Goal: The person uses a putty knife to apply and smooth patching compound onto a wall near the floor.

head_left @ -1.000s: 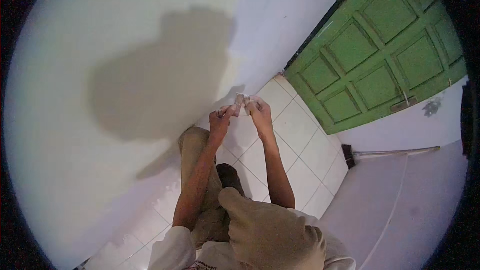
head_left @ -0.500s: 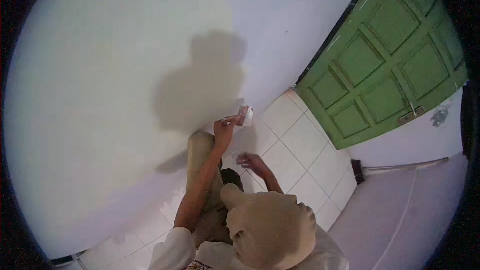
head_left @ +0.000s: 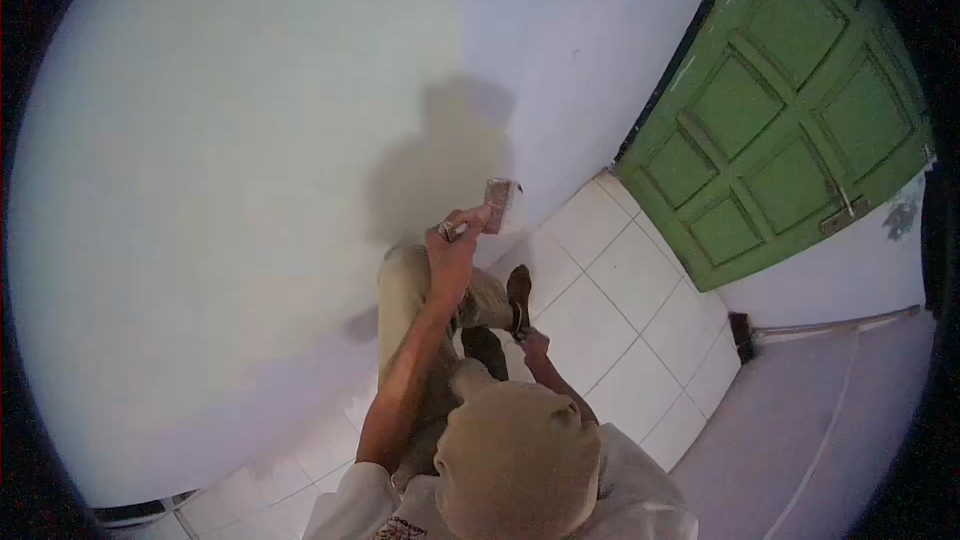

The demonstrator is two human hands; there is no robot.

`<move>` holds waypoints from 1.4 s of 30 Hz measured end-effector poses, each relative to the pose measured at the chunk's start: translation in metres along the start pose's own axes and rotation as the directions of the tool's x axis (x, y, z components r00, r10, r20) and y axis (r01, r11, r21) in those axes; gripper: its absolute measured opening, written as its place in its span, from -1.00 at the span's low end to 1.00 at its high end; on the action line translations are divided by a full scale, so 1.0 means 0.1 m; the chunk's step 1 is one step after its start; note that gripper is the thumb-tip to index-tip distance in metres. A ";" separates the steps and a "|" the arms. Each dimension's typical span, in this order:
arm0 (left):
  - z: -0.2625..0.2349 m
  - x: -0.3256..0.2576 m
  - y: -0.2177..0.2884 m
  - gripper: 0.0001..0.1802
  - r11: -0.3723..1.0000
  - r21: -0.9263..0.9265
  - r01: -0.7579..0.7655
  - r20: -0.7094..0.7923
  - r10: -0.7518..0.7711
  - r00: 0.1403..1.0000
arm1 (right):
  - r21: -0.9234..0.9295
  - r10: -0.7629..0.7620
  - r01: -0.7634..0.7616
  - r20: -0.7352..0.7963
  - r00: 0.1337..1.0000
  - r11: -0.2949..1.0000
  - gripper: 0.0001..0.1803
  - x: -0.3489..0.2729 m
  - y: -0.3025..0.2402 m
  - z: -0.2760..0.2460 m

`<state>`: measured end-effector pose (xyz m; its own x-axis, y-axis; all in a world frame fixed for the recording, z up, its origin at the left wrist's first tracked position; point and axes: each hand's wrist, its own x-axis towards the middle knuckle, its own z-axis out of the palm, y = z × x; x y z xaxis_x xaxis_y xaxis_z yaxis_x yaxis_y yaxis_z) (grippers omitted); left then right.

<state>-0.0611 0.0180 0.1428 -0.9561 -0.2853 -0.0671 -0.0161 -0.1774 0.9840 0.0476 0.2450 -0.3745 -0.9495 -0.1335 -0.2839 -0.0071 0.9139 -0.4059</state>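
Observation:
My left hand (head_left: 453, 245) is closed around the handle of a wide paintbrush (head_left: 497, 206) with a reddish-brown band and whitish bristles. The bristle end points right, close to the lower part of the wall (head_left: 250, 140); whether it touches is unclear. Lower down, my right hand (head_left: 537, 343) is curled at the heel end of a dark shoe (head_left: 518, 298). Its fingertips are small and partly hidden, so what they grip cannot be made out. A second dark shoe (head_left: 484, 352) shows between my arms. My bent knee in khaki trousers (head_left: 403, 285) is beside the left forearm.
Pale yellow paint covers the wall's left part, with lilac (head_left: 560, 60) to the right and along the bottom. White floor tiles (head_left: 610, 280) run along its base. A green panelled door (head_left: 780, 110) with a metal handle stands at the right, beside a lilac surface (head_left: 790, 420).
My left hand and the brush have shifted slightly upward. My right hand has gone from spread fingers above the tiles to curled beside the shoe. That shoe has come into view.

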 end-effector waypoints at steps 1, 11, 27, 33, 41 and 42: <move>0.12 -0.02 0.03 -0.86 1.000 -0.011 0.002 0.030 -0.002 1.000 | 0.049 0.132 -0.127 -0.123 0.984 0.991 -0.59 0.05 0.31 -0.07; -0.14 0.04 0.03 -0.81 0.974 0.000 -0.225 0.072 0.225 0.972 | 0.896 0.301 -0.256 0.372 0.878 -0.362 -0.57 0.07 -1.16 -1.19; 0.15 0.11 -0.46 -0.69 0.976 0.049 0.214 0.165 -0.219 0.962 | 0.456 -0.088 0.541 -0.702 0.706 0.707 -0.82 -0.78 -2.44 -4.33; 0.15 0.33 -0.89 -0.72 0.990 0.080 0.119 0.215 -0.133 0.968 | 0.608 0.134 0.400 -0.646 0.752 0.686 -0.72 -0.10 -2.56 -4.06; 0.19 0.43 -1.06 -0.83 0.971 -0.053 -0.233 0.181 0.239 0.954 | 0.905 0.173 0.173 -0.256 0.951 0.388 -0.73 0.18 -2.46 -4.22; 0.18 0.42 -1.06 -0.82 0.967 -0.058 -0.250 0.160 0.256 0.953 | 0.916 0.166 0.119 -0.194 0.967 0.382 -0.73 0.18 -2.49 -4.27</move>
<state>-0.1049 0.0417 0.0387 -0.9624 -0.1669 0.2144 0.2404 -0.1549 0.9582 -0.1015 0.1786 0.0931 -0.9801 0.0972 -0.1729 0.1720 -0.0179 -0.9849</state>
